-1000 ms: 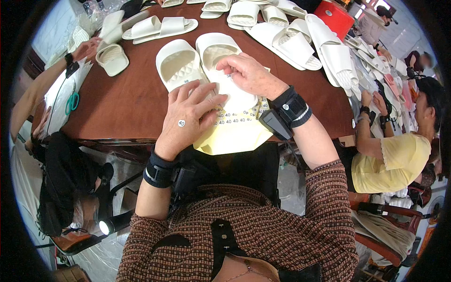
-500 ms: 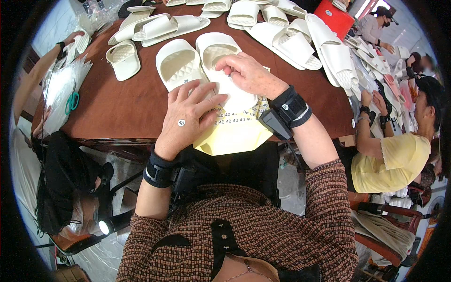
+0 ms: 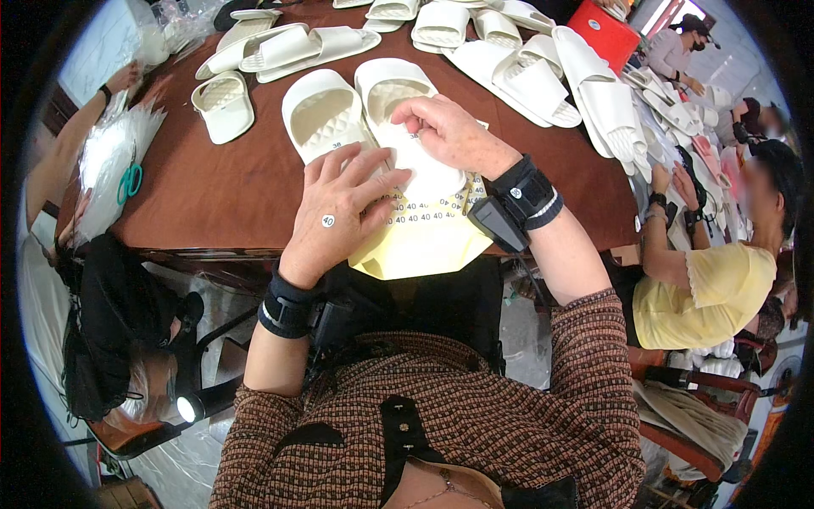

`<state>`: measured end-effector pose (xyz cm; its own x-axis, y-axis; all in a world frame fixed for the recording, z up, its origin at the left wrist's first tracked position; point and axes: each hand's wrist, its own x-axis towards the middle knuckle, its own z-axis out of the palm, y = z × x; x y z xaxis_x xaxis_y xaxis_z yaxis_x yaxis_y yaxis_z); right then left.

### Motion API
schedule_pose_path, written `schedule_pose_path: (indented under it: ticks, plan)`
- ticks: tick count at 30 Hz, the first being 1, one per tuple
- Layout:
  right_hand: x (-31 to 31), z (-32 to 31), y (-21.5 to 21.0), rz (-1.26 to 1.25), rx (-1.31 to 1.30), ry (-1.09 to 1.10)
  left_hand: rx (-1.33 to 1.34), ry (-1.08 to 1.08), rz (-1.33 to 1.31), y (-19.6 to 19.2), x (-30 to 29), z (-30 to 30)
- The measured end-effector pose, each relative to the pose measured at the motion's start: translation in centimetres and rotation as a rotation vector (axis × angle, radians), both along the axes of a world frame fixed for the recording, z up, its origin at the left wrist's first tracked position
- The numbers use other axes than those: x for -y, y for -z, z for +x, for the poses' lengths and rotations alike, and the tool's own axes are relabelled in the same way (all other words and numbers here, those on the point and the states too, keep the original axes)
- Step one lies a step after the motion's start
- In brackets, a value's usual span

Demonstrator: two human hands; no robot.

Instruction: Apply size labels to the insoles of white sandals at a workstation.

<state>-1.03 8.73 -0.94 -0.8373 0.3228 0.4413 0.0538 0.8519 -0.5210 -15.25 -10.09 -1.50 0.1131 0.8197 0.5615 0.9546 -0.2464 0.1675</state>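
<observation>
A pair of white slide slippers lies before me, toes pointing away: the left slipper [image 3: 320,109] and the right slipper [image 3: 386,81]. My left hand [image 3: 335,204] rests with spread fingers across their heel ends; a small round white sticker is on its back. My right hand [image 3: 458,134] is over the right slipper, fingers curled down at its insole, and whatever they may pinch is hidden. Under the hands and heels, a yellowish sheet of printed stickers [image 3: 415,246] reaches past the table's near edge. Both wrists wear black straps with small devices.
More white slippers [image 3: 309,49] are strewn along the far side of the brown-covered table [image 3: 195,195]. One slipper [image 3: 224,109] lies alone at left, near clear plastic bags [image 3: 114,148] and teal-handled scissors [image 3: 129,183]. A red box [image 3: 600,34] stands far right. Other people work at both sides.
My hands and the pair of slippers stay almost still. At the far left, another person's hand has shifted, and the slipper it held no longer shows.
</observation>
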Motion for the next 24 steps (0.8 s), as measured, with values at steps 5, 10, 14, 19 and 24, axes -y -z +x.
schedule_pose_path:
  ticks: [5,10,14,19,24]
  plan:
    - [0.07,0.04,-0.06,0.032,-0.017,-0.007,0.0,-0.004,-0.008,-0.06,0.02,0.04]
    - [-0.05,0.02,0.19,0.053,-0.026,-0.006,0.001,-0.001,-0.006,0.02,0.0,0.02]
    - [-0.06,0.02,0.1,0.059,-0.02,-0.013,-0.001,-0.002,-0.009,-0.03,0.0,0.0]
    - [0.04,0.03,-0.17,0.078,0.005,-0.012,-0.006,-0.006,-0.011,0.03,0.0,0.0]
    - [0.08,0.14,-0.04,0.081,0.01,0.003,-0.001,-0.003,-0.004,0.09,-0.04,0.01]
